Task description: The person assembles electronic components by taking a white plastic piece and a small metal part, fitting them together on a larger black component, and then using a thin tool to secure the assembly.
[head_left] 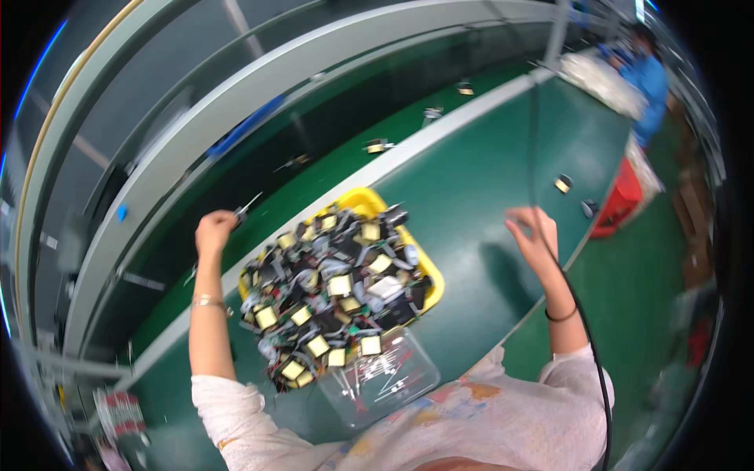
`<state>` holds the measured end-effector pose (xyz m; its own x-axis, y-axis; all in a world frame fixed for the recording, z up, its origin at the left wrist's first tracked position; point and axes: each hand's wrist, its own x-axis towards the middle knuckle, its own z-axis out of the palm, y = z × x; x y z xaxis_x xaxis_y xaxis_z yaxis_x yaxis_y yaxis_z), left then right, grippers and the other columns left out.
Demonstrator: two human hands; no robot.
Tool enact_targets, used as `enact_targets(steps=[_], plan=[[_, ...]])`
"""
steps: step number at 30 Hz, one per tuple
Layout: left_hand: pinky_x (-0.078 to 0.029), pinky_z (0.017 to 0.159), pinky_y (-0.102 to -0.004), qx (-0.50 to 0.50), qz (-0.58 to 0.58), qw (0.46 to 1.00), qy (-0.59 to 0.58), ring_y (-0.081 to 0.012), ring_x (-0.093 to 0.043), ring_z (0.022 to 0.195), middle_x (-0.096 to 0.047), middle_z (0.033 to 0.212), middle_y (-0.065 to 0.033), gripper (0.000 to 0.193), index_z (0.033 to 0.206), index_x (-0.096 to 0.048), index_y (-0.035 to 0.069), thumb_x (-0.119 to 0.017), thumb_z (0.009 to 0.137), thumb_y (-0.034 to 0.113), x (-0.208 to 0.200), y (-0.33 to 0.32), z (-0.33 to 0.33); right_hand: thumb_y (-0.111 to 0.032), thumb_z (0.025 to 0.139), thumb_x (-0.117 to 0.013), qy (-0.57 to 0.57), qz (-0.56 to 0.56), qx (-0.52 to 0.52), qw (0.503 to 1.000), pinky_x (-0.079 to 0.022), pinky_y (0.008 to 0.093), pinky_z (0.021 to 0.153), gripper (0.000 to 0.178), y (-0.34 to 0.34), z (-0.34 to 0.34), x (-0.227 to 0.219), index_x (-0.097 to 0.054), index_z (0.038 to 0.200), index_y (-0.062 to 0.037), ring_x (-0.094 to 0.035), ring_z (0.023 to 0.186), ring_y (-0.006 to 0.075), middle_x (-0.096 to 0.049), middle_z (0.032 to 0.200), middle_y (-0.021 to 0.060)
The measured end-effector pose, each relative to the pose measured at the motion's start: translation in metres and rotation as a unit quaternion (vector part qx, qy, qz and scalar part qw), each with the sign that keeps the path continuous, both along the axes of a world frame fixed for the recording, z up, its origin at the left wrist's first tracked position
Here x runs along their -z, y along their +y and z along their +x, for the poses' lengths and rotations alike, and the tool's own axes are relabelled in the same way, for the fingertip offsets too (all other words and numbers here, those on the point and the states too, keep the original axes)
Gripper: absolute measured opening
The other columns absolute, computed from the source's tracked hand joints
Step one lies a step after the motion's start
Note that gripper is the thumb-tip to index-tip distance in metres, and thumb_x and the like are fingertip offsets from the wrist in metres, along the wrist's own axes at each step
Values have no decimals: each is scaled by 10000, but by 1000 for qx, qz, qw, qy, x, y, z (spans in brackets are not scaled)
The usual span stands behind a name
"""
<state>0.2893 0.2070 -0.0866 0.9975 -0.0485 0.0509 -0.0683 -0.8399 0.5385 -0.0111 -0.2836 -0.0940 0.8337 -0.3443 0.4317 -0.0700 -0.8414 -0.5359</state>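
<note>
My left hand (215, 234) reaches out over the conveyor belt, its fingers pinched on a small dark part with a thin light lead (247, 209). Blur hides the part's exact kind. Between my arms stands a yellow bin (432, 281), heaped with small black parts bearing pale yellow square pads (340, 286) and grey wires. My right hand (536, 234) hovers above the green worktable (463, 180), right of the bin. Its thumb and forefinger are apart, with nothing visible between them.
A clear plastic tray (428, 378) with thin red and white pieces sits before the bin. More parts lie on the belt (338, 177), and a loose padded part (563, 184) rests on the table. A black cable hangs by my right arm. A person in blue (649, 82) is at far right.
</note>
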Motion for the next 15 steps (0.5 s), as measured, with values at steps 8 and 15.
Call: enact_targets(steps=[8,15], plan=[[-413,881,-360,114,230,960,-110,-289,-509,1061,-607,1033,-113,304,993,-613,75,-658,720,201,-53,-55,-55,-475,597,-731,-80,-162,288,940,-229,527,1004,920,-158,-13,46,-284,1367,-242,-218,1248,454,-210,1407,178],[-347,950,-401,158,207,942,-212,-334,-431,1146,-562,1129,-126,237,949,-593,53,-633,718,92,-92,-45,-147,-626,697,-547,200,-177,439,858,-250,571,946,680,-182,-5,68,-464,1264,-261,-352,1182,372,-338,1362,125]])
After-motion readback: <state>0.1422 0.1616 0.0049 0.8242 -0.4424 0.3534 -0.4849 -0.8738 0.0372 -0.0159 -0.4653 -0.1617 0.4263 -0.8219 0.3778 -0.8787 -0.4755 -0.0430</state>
